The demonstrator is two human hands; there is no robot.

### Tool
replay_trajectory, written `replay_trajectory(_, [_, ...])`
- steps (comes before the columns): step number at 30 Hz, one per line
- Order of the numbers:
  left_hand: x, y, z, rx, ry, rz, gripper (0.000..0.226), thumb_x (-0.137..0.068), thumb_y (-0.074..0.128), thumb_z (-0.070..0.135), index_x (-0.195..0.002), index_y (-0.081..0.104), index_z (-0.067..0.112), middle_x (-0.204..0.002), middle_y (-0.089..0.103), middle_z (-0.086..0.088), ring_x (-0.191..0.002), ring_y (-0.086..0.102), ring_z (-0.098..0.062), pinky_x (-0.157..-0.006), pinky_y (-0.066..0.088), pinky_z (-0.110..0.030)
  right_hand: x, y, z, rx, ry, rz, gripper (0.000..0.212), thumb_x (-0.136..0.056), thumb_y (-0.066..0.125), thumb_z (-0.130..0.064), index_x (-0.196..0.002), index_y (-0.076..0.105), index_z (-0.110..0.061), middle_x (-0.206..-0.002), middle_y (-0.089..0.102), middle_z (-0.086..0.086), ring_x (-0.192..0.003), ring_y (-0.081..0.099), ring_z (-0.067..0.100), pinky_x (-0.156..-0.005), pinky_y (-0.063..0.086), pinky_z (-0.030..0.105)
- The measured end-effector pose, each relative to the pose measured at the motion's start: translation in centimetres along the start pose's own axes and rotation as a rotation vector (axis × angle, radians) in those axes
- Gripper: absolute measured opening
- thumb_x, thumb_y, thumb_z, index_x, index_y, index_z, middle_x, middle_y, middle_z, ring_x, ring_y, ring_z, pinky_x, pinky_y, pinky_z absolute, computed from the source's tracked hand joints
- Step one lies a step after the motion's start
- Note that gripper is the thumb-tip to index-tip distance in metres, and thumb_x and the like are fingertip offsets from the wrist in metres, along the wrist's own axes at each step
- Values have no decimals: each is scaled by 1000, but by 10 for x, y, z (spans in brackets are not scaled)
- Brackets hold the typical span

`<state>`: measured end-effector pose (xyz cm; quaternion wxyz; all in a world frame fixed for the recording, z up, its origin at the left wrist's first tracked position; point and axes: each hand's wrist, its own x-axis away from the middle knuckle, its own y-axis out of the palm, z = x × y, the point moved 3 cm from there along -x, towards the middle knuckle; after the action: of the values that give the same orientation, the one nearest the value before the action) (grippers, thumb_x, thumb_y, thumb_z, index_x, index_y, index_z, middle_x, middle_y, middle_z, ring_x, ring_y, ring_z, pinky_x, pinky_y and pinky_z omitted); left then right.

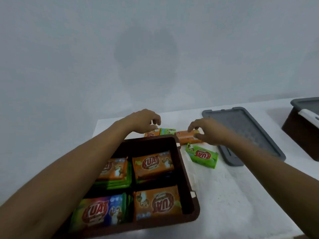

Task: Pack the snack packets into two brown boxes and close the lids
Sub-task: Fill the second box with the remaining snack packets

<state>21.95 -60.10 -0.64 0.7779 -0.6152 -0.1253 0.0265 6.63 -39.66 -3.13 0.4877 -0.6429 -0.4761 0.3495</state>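
An open brown box (187,178) stands in front of me, holding several orange and green snack packets (153,163) in stacks. Beyond its far rim, my left hand (146,120) pinches the edge of an orange packet (151,133) that lies beside a green packet (167,131). My right hand (207,131) grips a stack of orange packets (185,137) on the table, thumb under, fingers on top. One green packet (202,156) lies loose to the right of the box. A second brown box (302,131) with a grey lid on it sits at the far right.
A grey lid (250,131) lies flat on the white table (224,195) just right of my right hand. A plain wall rises behind the table. The table's left edge runs close past the open box.
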Motion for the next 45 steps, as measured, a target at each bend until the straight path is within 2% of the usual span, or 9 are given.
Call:
replay_trajectory(5, [-44, 16, -9, -97, -65, -200, 42, -92, 63, 32, -131, 52, 22, -134, 50, -3, -116, 49, -20, -94, 43, -36, -37, 21, 25, 62, -22, -184, 40, -89, 62, -23, -129, 56, -25, -131, 57, -2, -120, 48, 21, -101, 35, 33])
replay_trajectory(13, [-83, 43, -16, -97, -135, -377, 95, -70, 78, 57, -147, 31, 30, -138, 39, -1, -128, 42, -24, -102, 42, -43, -69, 34, 52, 89, -39, -293, 57, -82, 70, -35, -134, 49, -30, -126, 57, -4, -114, 52, 18, -96, 45, 41])
replay_trajectory(18, [-92, 51, -6, -72, -49, -350, 72, -71, 80, 50, -129, 48, 21, -125, 41, 1, -111, 47, -21, -90, 46, -38, -68, 32, 62, 85, 0, -220, 49, -85, 68, -35, -131, 52, -29, -126, 54, -3, -114, 49, 17, -94, 46, 40])
replay_trajectory(24, [-87, 47, -6, 88, -65, -302, 57, -68, 86, 39, -96, 39, 22, -91, 48, 2, -79, 45, -20, -65, 37, -34, -38, 27, 52, 82, -43, -32, 28, -85, 64, -46, -106, 61, -27, -108, 53, -6, -98, 53, 15, -80, 51, 36])
replay_trajectory(27, [-82, 32, -4, 281, -89, -194, 48, -73, 84, 25, -88, 39, 28, -96, 54, -2, -81, 53, -22, -64, 43, -35, -17, 29, 38, 12, -39, -221, 45, -80, 66, -59, -111, 59, -29, -100, 57, -11, -86, 54, 7, -79, 53, 31])
replay_trajectory(31, [-70, 12, -1, 631, -132, -41, 37, -80, 75, 3, -97, 49, 22, -109, 57, -7, -94, 65, -26, -63, 54, -28, 2, 40, 21, 83, 58, -358, 85, -69, 76, -59, -140, 40, -30, -136, 51, -7, -115, 53, 15, -96, 50, 40])
replay_trajectory(35, [-56, -3, 2, 731, -128, 143, 39, -82, 75, 5, -107, 47, 16, -101, 62, -2, -84, 66, -19, -65, 56, -31, 10, 48, 4, 84, 142, -383, 76, -73, 80, -45, -134, 42, -19, -132, 51, 2, -112, 53, 19, -94, 50, 37])
replay_trajectory(41, [-17, -38, 10, 947, -71, 548, 14, -95, 60, 13, -105, 50, 16, -103, 64, 4, -90, 64, -15, -74, 56, -30, 11, 25, 0, -181, 282, -62, 29, -87, 67, -30, -109, 58, -13, -110, 64, 7, -100, 63, 26, -83, 53, 37])
replay_trajectory(45, [19, -63, 12, 983, -20, 644, 9, -99, 54, 16, -105, 48, 16, -103, 63, 5, -91, 66, -8, -71, 57, -26, 18, -17, -6, -611, 411, 297, 37, -83, 73, -15, -114, 55, -22, -101, 65, 11, -86, 66, 25, -77, 57, 40])
